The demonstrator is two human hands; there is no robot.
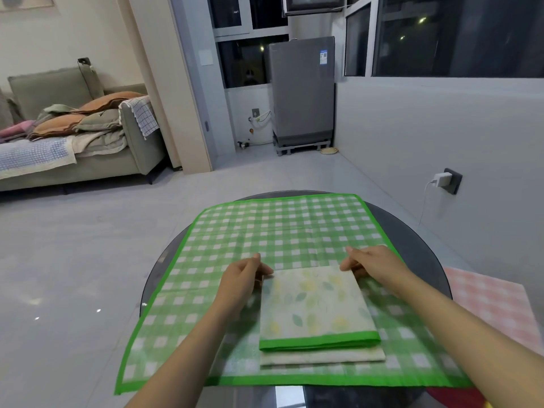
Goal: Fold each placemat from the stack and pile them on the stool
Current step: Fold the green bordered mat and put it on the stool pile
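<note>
Head view: left hand [244, 278] and right hand [372, 265], each grip pinching a far corner of folded leaf-print placemat [316, 307] atop green checked placemat [265, 228] on round tabletop [424, 240]; best lifted level, edges aligned, toward pink-checked pile [494, 301] at right, presumably the stool.

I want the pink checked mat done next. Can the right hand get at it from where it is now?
Probably yes. The pink checked mat lies uncovered just right of the right hand, with nothing between them. But that hand now pinches the folded leaf-print placemat and must let go first.
</note>
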